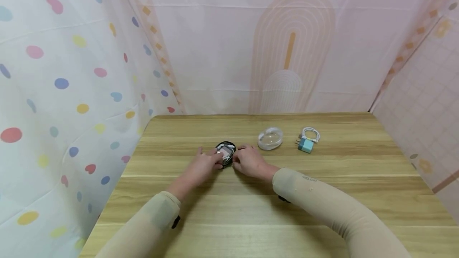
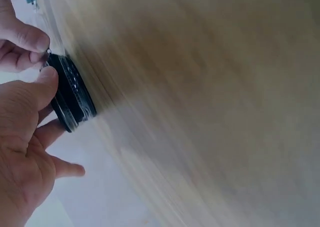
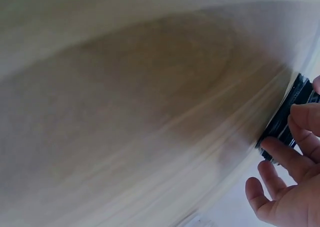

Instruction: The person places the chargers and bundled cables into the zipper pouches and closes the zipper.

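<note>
A small round black zip case [image 1: 226, 145] lies on the table between my two hands, with white cable and a pale, flat piece showing at its top. My left hand [image 1: 204, 165] holds the case from the left. In the left wrist view its thumb rests on the near edge of the black case [image 2: 75, 89], other fingers behind. From the right comes my right hand [image 1: 251, 162]. Its thumb and forefinger pinch a small shiny zipper pull [image 2: 48, 52] at the case's rim. The right wrist view shows the dark side of the case [image 3: 287, 114] beside those fingers.
Behind my right hand stands a clear round container [image 1: 270, 138]. Farther right, a light-blue plug charger [image 1: 306, 145] lies against a coiled white cable [image 1: 311, 130]. The wooden table [image 1: 233, 226] ends at patterned curtains [image 1: 215, 51] at the back and sides.
</note>
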Action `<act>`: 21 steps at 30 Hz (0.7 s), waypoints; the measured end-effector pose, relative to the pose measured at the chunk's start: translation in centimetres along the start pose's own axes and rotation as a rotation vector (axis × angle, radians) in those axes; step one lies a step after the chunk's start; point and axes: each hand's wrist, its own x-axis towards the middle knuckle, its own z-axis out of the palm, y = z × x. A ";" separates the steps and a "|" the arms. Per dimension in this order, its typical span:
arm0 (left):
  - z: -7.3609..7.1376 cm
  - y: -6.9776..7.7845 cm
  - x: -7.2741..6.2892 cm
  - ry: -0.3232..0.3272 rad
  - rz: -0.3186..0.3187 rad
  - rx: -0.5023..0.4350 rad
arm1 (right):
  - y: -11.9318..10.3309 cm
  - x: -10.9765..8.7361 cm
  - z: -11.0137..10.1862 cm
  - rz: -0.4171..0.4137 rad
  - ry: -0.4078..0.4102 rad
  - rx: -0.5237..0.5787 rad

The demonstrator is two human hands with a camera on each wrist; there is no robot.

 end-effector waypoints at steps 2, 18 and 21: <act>0.1 0.2 -0.1 -0.014 -0.012 0.018 | -0.1 0.0 0.1 0.013 0.009 -0.016; 0.8 1.7 0.4 0.067 -0.100 0.081 | -1.0 0.3 0.7 0.090 0.038 -0.097; 0.8 1.7 0.4 0.059 -0.103 0.083 | -0.9 0.3 0.7 0.077 0.043 -0.072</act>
